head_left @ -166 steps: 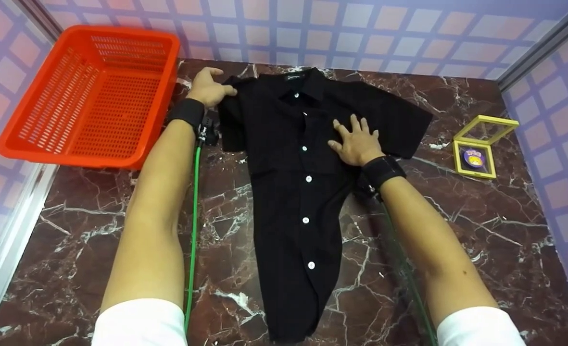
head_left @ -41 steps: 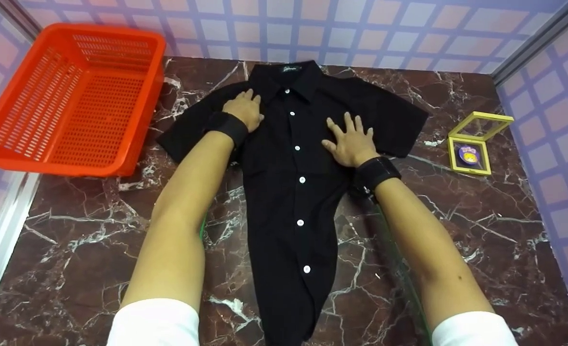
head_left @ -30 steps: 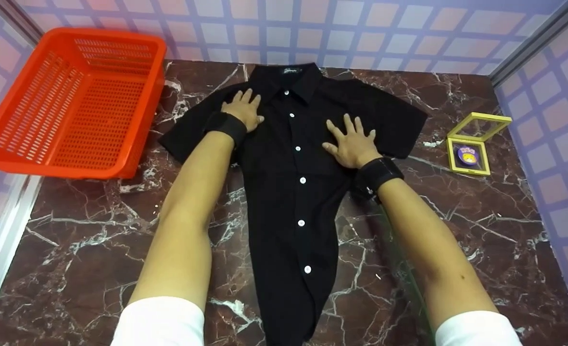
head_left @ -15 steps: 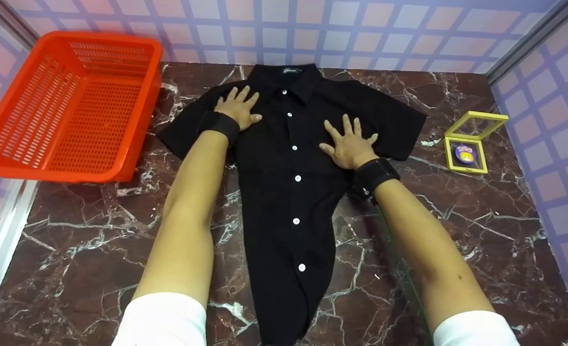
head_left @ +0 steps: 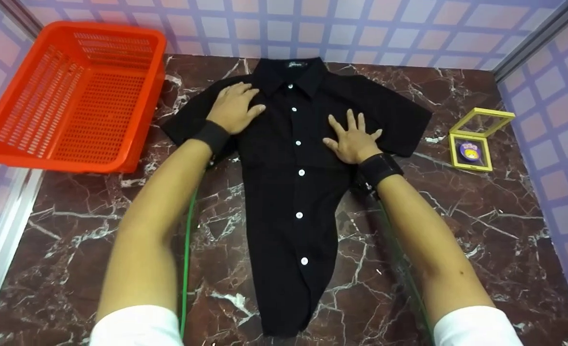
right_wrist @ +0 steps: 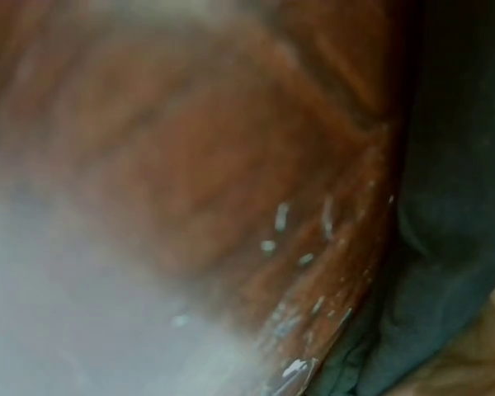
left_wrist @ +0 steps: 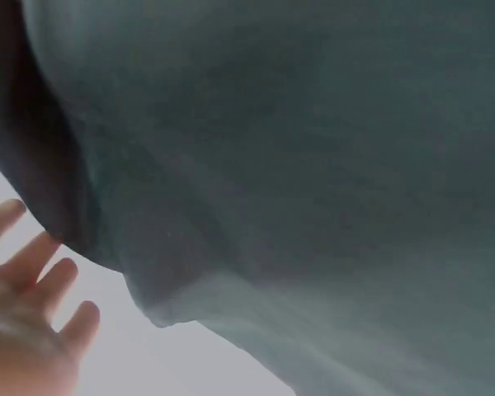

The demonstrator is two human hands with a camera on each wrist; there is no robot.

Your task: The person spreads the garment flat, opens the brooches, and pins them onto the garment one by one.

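One dark red marbled tabletop (head_left: 62,288) carries everything. On it, in the middle, lies one black shirt (head_left: 274,206), front up, with the collar at the far side and the hem toward the person. It has two short sleeves spread outward, and its body narrows toward the hem, with a few soft creases.

One orange-red plastic basket (head_left: 62,165) with slotted sides stands to the left of the shirt, apart from it. Two bare hands are at the shirt. The right hand (head_left: 354,143) rests on its chest with fingers spread, gripping nothing. The left hand (head_left: 234,106) is at the shoulder beside the collar, fingers extended and holding nothing; whether it touches the cloth cannot be told.

Each wrist wears a black band (head_left: 210,136), two in all. One yellow box (head_left: 469,136) stands lid-up on the right, with one round purple badge (head_left: 470,150) inside. Six white buttons (head_left: 301,172) run down the shirt's front.
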